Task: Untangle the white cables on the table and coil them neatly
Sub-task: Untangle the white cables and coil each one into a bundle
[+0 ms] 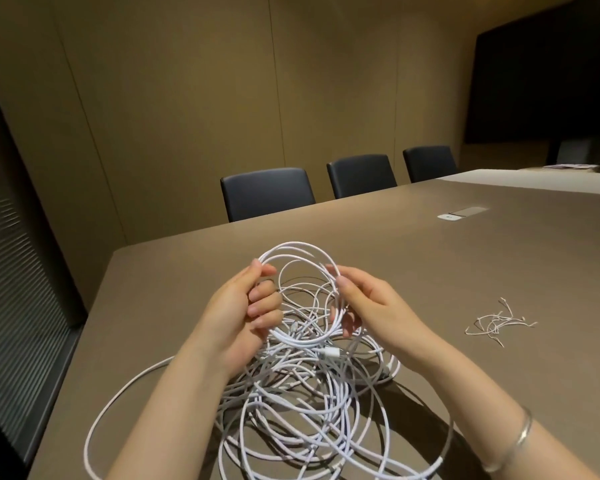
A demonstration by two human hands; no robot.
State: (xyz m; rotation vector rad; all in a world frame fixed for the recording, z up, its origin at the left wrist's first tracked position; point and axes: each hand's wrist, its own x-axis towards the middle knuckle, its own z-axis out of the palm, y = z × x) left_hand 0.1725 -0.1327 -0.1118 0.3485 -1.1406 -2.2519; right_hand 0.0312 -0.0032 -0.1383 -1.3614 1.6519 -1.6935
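A big tangle of white cables [302, 403] lies on the brown table [465, 271] in front of me. Above the pile I hold up a round coil of white cable [298, 249], several loops thick. My left hand [246, 306] grips the coil's left side, fingers curled round the strands. My right hand [364, 303] grips its right side, thumb on top and fingers wrapped beneath. A white connector plug [329, 353] hangs at the coil's bottom. One long loop [118, 393] trails off to the left near the table edge.
A small bunch of thin white twist ties [496, 322] lies on the table to the right. A cable port cover [461, 213] is set into the tabletop farther back. Three dark chairs [267, 192] stand along the far side. The table's left edge is close.
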